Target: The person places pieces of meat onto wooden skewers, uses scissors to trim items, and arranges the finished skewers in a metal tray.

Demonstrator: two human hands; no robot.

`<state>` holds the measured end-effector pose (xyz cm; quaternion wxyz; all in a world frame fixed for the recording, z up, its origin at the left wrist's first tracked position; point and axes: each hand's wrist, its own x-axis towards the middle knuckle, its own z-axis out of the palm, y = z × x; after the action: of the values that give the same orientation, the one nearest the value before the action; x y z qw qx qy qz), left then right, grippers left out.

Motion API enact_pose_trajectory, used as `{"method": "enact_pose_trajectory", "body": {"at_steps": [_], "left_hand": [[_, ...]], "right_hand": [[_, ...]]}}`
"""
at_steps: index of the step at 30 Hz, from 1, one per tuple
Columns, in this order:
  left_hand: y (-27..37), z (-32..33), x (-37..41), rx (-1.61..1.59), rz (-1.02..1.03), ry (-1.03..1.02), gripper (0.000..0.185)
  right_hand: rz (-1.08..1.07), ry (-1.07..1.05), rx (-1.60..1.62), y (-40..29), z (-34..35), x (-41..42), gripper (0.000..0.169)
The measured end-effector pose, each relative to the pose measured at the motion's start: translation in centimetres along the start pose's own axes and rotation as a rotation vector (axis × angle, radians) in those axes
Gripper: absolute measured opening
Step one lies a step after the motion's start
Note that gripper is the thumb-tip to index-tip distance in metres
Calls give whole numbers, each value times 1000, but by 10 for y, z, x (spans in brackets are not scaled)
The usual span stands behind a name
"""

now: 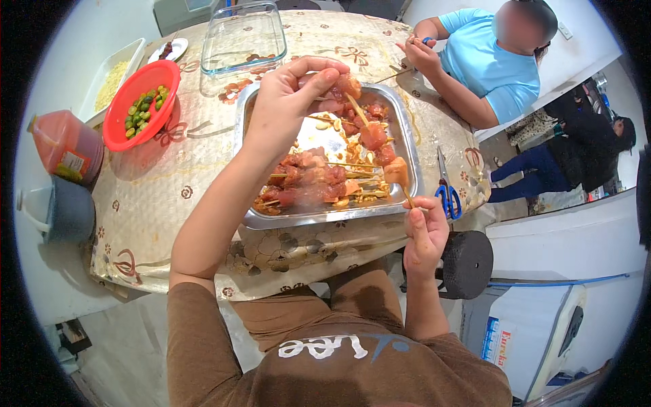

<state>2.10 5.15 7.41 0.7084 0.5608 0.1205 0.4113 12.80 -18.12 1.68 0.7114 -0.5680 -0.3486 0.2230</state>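
Observation:
My right hand point(426, 234) pinches the lower end of a bamboo skewer point(408, 196) threaded with several pieces of raw marinated meat point(374, 136). At the skewer's other end, my left hand point(287, 94) holds a piece of meat point(347, 87) between thumb and fingers, near the tip. Beneath both is a rectangular stainless steel tray point(325, 220). Filled meat skewers point(310, 191) lie side by side in its near part, with loose meat, marinade and garlic-like bits around them. Blue-handled scissors point(446, 196) rest on the tablecloth just right of the tray.
A red plastic bowl point(170, 109) of green calamansi, a white container point(133, 53), a small white plate point(178, 49) and a glass dish point(244, 66) stand beyond. Two jugs point(66, 147) point(66, 208) are at left. A co-worker point(488, 71) sits across; another person point(574, 147) stands farther right.

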Motion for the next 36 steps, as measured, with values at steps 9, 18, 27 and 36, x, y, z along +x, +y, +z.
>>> {"method": "enact_pose_trajectory", "body": {"at_steps": [9, 18, 27, 36], "left_hand": [[25, 1, -8, 119, 260, 39, 13], [30, 4, -12, 117, 284, 133, 14], [25, -8, -4, -23, 78, -42, 21], [23, -10, -1, 8, 2, -29, 21]], "right_hand": [[73, -46, 80, -12, 6, 2, 15], [-45, -18, 32, -8, 20, -5, 16], [-75, -14, -36, -13, 12, -5, 16], [90, -76, 183, -13, 8, -1, 14]]}}
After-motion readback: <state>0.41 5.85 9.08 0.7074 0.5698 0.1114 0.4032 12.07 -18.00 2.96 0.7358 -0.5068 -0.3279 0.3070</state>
